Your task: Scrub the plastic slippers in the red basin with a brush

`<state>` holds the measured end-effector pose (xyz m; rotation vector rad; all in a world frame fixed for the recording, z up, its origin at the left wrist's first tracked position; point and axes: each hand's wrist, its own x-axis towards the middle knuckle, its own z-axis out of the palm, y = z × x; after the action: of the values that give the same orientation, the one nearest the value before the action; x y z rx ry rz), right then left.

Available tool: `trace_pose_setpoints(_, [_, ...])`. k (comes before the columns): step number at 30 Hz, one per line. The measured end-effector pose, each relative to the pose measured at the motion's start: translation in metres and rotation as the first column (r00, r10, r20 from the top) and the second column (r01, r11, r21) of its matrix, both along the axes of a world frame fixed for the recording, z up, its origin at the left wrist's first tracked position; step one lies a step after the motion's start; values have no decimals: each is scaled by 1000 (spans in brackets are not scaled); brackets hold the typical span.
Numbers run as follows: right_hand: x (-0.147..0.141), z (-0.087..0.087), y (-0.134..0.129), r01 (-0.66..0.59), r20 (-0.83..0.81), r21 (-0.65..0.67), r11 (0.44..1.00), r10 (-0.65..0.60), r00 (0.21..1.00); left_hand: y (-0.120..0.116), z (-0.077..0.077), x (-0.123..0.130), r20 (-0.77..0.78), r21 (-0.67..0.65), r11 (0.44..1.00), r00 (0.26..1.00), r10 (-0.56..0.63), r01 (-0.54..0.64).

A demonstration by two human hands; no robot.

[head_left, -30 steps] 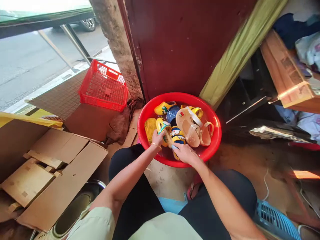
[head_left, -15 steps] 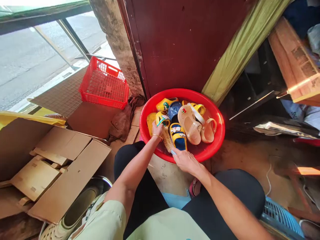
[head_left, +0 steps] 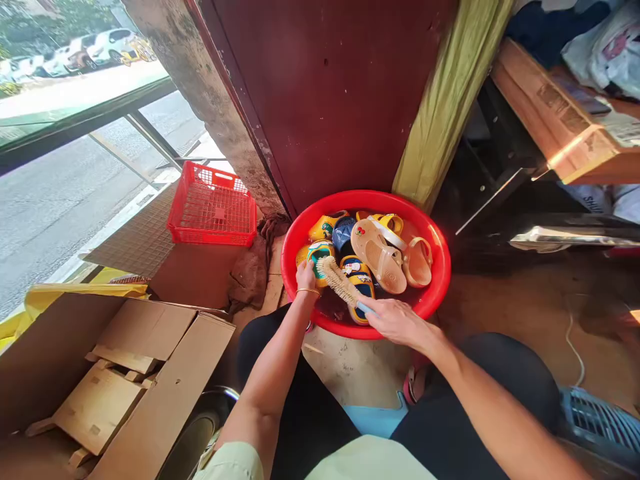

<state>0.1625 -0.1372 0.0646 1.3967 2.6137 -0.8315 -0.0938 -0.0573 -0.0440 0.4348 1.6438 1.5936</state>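
My left hand (head_left: 306,275) is closed on a yellow and green sandal (head_left: 321,252) over the left side of a red basin (head_left: 437,287). In my right hand (head_left: 397,319) is the pale blue handle of a scrubbing brush (head_left: 340,281), its cream bristles reaching up to the sandal's opening. Beneath the brush lies a yellow and navy sandal (head_left: 361,280). Tan sandals (head_left: 379,257), a navy one (head_left: 344,233) and more yellow ones (head_left: 327,225) sit in dark water around them. My fingers hide part of the held sandal.
A red plastic crate (head_left: 215,207) stands on cardboard at the left. Nearer is an open cardboard box (head_left: 185,373) holding wooden pieces. Behind the basin rises a dark red door (head_left: 330,100) beside a yellow-green curtain (head_left: 440,107). A blue stool (head_left: 377,417) is below me.
The brush has moved up from beside the sandal to its opening. My left hand has tilted the sandal so that its green inside shows. The camera view has shifted.
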Motion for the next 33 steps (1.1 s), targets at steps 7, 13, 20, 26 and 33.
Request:
trace_pose_setpoints(7, [9, -19, 14, 161, -84, 187, 969, -147, 986, -12, 28, 20, 506, 15, 979, 843, -184, 204])
trace_pose_setpoints(13, [-21, -19, 55, 278, 36, 275, 921, -298, 954, -30, 37, 29, 477, 60, 946, 824, -306, 317])
trace_pose_setpoints(20, [-22, -14, 10, 54, 141, 253, 966, -92, 986, -11, 31, 16, 339, 104, 977, 917, -208, 184])
trace_pose_setpoints(26, [1, -13, 13, 151, 210, 284, 947, -215, 954, -12, 20, 34, 288, 123, 974, 932, -218, 190])
trace_pose_setpoints(33, [14, 8, 6, 164, 95, 248, 955, -192, 977, -13, 29, 44, 13, 100, 992, 997, -81, 79])
